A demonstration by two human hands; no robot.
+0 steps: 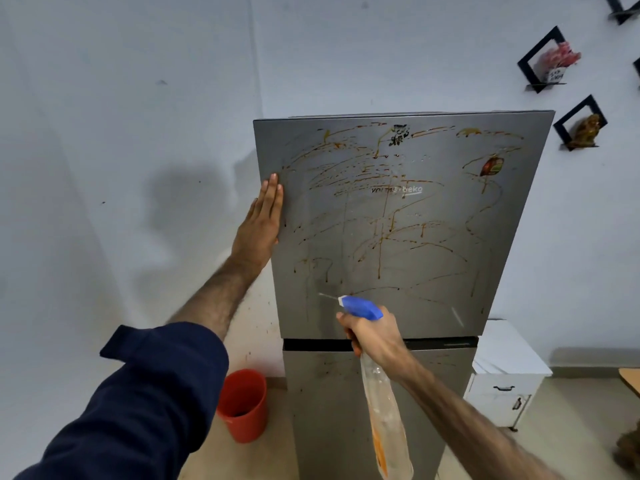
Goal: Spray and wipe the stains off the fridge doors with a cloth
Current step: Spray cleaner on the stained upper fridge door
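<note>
A grey two-door fridge stands in front of me; its upper door is covered in brown streaks and drips. The lower door carries a few faint marks. My left hand lies flat, fingers together, against the upper door's left edge. My right hand grips a clear spray bottle with a blue trigger head, its nozzle pointing left at the lower part of the upper door, where a thin jet shows. No cloth is in view.
A red bucket stands on the floor left of the fridge. A white cabinet sits close on the right. Black wall shelves with small ornaments hang on the wall at upper right.
</note>
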